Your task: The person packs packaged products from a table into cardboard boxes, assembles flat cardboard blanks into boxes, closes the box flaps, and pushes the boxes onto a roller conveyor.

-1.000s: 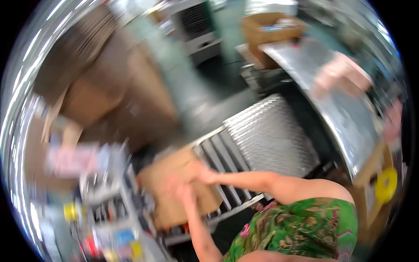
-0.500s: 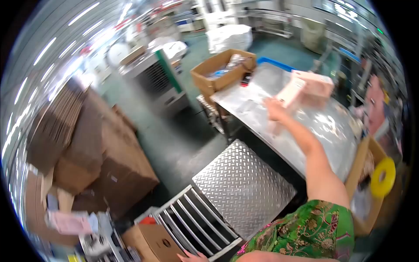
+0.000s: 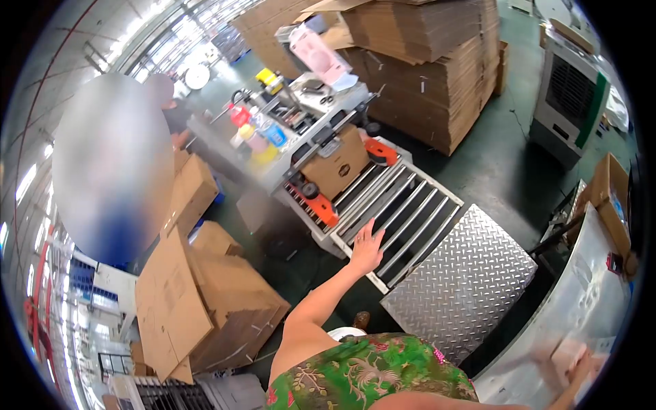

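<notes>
My left hand (image 3: 367,251) is stretched out with its fingers apart, holding nothing, over the near end of the roller conveyor (image 3: 403,263). Farther along the rollers, a brown carton (image 3: 339,164) sits between the orange-red side parts (image 3: 320,206) of a machine. At the lower right, my right hand (image 3: 581,367) has its fingers around the edge of a pale pink box (image 3: 566,354) on the metal table (image 3: 526,369). That area is blurred and partly cut off by the view's dark rim.
A diamond-plate platform (image 3: 465,280) adjoins the conveyor. Stacked flat cardboard (image 3: 430,75) stands behind it, near a grey air cooler (image 3: 570,99). Open cartons (image 3: 225,301) lie at left, near a blurred person (image 3: 113,171). Bottles (image 3: 270,130) and another pink box (image 3: 318,55) rest on the machine.
My view has swung left toward the conveyor. The carton that was beside my left hand is now farther along, in the machine, and that hand is clear of it. My right hand remains at the pink box.
</notes>
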Action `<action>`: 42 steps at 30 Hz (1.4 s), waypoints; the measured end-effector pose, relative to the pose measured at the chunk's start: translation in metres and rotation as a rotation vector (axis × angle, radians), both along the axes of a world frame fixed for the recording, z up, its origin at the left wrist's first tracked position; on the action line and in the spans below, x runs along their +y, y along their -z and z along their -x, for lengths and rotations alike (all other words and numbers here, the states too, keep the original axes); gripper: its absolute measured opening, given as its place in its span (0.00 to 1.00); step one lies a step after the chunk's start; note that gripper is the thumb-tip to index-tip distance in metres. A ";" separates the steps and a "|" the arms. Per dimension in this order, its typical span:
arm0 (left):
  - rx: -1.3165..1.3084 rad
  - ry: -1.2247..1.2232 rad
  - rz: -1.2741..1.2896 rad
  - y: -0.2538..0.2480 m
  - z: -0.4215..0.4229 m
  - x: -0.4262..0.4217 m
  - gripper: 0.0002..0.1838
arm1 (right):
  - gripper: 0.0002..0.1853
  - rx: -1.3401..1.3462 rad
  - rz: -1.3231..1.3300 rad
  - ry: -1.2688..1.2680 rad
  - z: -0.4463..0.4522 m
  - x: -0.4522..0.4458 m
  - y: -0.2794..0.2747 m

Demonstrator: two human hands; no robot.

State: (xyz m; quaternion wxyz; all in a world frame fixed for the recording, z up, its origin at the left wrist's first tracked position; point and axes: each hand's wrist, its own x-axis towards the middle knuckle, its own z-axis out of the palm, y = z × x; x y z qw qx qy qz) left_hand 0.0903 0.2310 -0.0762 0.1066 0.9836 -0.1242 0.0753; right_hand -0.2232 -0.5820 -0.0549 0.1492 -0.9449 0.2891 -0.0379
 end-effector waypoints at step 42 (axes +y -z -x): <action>-0.645 -0.175 -0.562 -0.391 0.392 0.281 0.18 | 0.36 -0.909 -0.897 -1.702 -0.145 0.955 -0.264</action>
